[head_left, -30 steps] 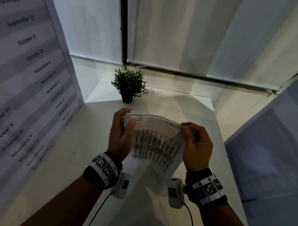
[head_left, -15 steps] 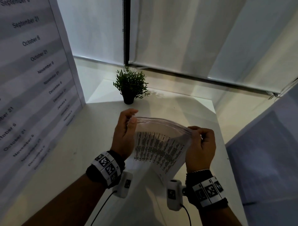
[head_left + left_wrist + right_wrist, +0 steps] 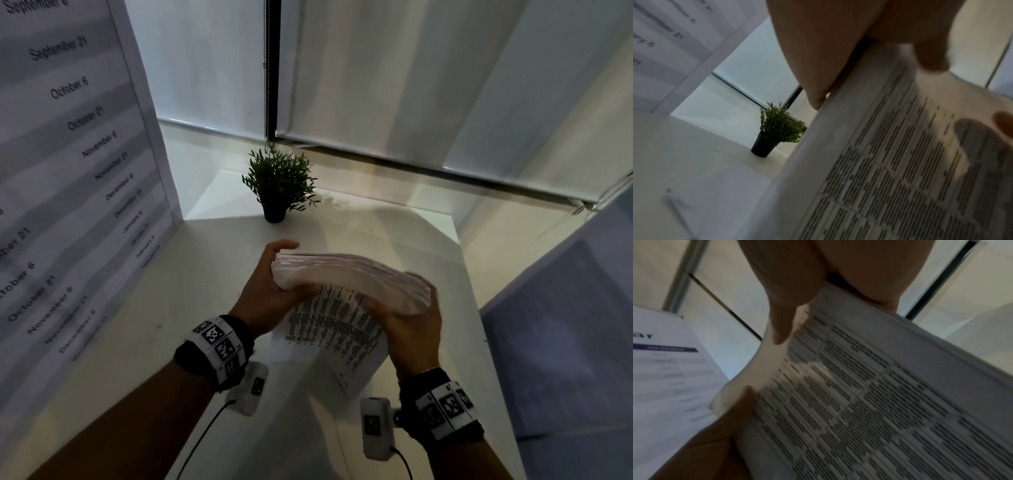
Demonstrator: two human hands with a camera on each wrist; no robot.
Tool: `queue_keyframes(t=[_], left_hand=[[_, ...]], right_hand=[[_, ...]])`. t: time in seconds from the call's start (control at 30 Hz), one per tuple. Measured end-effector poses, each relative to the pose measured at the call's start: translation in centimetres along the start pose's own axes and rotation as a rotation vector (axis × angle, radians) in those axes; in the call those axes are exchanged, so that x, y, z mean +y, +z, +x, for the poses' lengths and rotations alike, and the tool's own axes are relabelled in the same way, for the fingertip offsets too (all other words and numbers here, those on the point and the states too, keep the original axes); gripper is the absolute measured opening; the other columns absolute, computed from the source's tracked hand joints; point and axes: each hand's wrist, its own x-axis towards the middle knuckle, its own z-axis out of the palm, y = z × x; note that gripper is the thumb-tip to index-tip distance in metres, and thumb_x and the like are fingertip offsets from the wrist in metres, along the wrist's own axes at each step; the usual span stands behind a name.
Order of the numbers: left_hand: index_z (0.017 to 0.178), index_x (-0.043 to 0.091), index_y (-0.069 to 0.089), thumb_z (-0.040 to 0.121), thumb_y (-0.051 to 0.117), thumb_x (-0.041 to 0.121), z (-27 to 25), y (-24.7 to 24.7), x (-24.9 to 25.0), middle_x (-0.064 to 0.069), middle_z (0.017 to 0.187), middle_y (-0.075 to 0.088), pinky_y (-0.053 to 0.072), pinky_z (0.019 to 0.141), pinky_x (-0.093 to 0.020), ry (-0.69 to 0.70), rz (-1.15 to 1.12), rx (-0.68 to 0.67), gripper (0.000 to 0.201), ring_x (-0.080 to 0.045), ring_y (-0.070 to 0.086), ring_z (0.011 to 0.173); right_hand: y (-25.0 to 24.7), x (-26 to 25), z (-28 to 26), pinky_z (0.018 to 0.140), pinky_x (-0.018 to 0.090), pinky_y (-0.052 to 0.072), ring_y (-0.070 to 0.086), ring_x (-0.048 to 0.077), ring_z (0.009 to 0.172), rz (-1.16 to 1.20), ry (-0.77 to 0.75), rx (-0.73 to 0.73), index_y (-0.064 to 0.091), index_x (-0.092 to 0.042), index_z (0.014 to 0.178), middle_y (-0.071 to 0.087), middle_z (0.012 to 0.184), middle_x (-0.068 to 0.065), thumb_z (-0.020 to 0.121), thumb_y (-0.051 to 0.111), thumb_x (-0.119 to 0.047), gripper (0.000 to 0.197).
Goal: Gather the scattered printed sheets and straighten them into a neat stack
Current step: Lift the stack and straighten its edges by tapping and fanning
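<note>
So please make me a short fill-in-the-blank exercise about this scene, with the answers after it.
1. The stack of printed sheets is held by ___ hands, the left hand and the right hand.
2. Behind the stack, a small potted ___ stands on the white table.
3. The board on the left lists dates, such as "October ___".

Answers: both; plant; 6

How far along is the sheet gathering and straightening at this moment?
Done: the printed sheets are off the table and gathered in one bundle; no loose sheet shows on it. In hand: the left hand and right hand grip opposite ends, with the bundle bowed and its top edges fanned unevenly. Left: squaring those edges and setting down a flat stack near the potted plant.
</note>
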Motion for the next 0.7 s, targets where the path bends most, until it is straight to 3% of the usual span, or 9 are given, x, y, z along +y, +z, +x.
queue_keyframes(t=[0.07, 0.13, 0.23, 0.33, 0.43, 0.53, 0.6, 0.63, 0.7], left_hand=[[0.112, 0.011, 0.066, 0.064, 0.087, 0.032, -0.3, 0.2, 0.4, 0.003, 0.100, 0.072, 0.059, 0.084, -0.038, 0.023, 0.091, 0.035, 0.056, -0.009, 0.070, 0.092], [0.101, 0.010, 0.072, 0.063, 0.085, 0.028, -0.6, 0.3, 0.9, 0.004, 0.093, 0.075, 0.060, 0.078, -0.033, 0.051, 0.076, 0.074, 0.045, -0.008, 0.071, 0.086], [0.094, 0.008, 0.067, 0.059, 0.091, 0.015, -0.9, -0.4, 0.4, 0.008, 0.087, 0.074, 0.057, 0.067, -0.020, 0.083, 0.035, 0.099, 0.043, -0.005, 0.069, 0.078], [0.106, 0.009, 0.065, 0.055, 0.091, 0.016, -1.3, -1.0, -0.7, 0.003, 0.100, 0.075, 0.058, 0.076, -0.028, -0.010, -0.074, 0.026, 0.057, -0.013, 0.071, 0.091], [0.112, 0.012, 0.068, 0.063, 0.086, 0.003, -1.6, -0.8, -1.0, -0.002, 0.107, 0.075, 0.059, 0.082, -0.032, -0.049, -0.119, -0.014, 0.053, -0.019, 0.071, 0.099], [0.110, 0.014, 0.069, 0.067, 0.082, 0.003, -1.7, -0.6, -1.1, 0.002, 0.107, 0.075, 0.059, 0.081, -0.029, -0.036, -0.101, -0.010, 0.046, -0.015, 0.071, 0.097], [0.111, 0.017, 0.069, 0.069, 0.082, 0.005, -1.6, -0.7, -1.1, 0.004, 0.108, 0.074, 0.059, 0.082, -0.029, -0.038, -0.082, -0.020, 0.046, -0.013, 0.071, 0.098], [0.112, 0.017, 0.069, 0.069, 0.082, 0.008, -1.5, -0.8, -1.2, 0.004, 0.108, 0.074, 0.059, 0.083, -0.031, -0.041, -0.077, -0.025, 0.046, -0.013, 0.071, 0.099], [0.115, 0.018, 0.068, 0.069, 0.084, 0.014, -1.4, -1.0, -1.4, 0.002, 0.110, 0.074, 0.058, 0.086, -0.035, -0.049, -0.074, -0.035, 0.048, -0.015, 0.070, 0.101]], right_hand=[[-0.1, 0.0, 0.3, 0.062, 0.007, 0.050, 0.066, -0.009, 0.071, 0.026, 0.031, -0.030, 0.068, -0.015, 0.089, 0.073, 0.077, -0.019, 0.065, 0.084, 0.000, 0.032], [-0.5, -0.3, 0.5, 0.060, 0.010, 0.051, 0.065, -0.005, 0.064, 0.070, 0.006, -0.055, 0.068, -0.011, 0.079, 0.073, 0.070, -0.016, 0.066, 0.081, 0.006, 0.025], [-1.0, -0.4, 0.3, 0.061, 0.010, 0.051, 0.066, -0.003, 0.068, 0.057, -0.068, -0.085, 0.066, -0.004, 0.091, 0.072, 0.075, -0.006, 0.066, 0.082, 0.004, 0.031], [-0.7, -0.1, 0.1, 0.065, 0.012, 0.051, 0.066, 0.000, 0.078, 0.141, -0.081, -0.064, 0.062, -0.008, 0.103, 0.068, 0.088, -0.007, 0.071, 0.082, -0.016, 0.038], [-0.1, 0.2, 0.2, 0.070, 0.017, 0.051, 0.063, 0.004, 0.079, 0.130, -0.106, -0.001, 0.068, -0.020, 0.089, 0.070, 0.082, -0.011, 0.086, 0.059, -0.028, 0.012], [-0.1, 0.3, 0.8, 0.073, 0.016, 0.051, 0.065, 0.003, 0.079, 0.166, -0.092, 0.061, 0.067, -0.015, 0.088, 0.071, 0.079, -0.013, 0.100, 0.039, -0.010, 0.031], [-0.2, 0.3, 0.8, 0.078, 0.014, 0.051, 0.065, 0.002, 0.088, 0.237, -0.061, 0.070, 0.064, -0.015, 0.101, 0.071, 0.089, -0.013, 0.099, 0.042, -0.040, 0.033], [-0.1, 0.4, 0.7, 0.083, 0.015, 0.051, 0.064, 0.003, 0.095, 0.275, -0.038, 0.093, 0.061, -0.015, 0.110, 0.069, 0.098, -0.011, 0.089, 0.046, -0.061, 0.053], [-0.1, 0.6, 0.5, 0.083, 0.013, 0.050, 0.063, 0.001, 0.102, 0.335, 0.004, 0.082, 0.053, -0.014, 0.125, 0.064, 0.111, -0.007, 0.080, 0.047, -0.073, 0.074]])
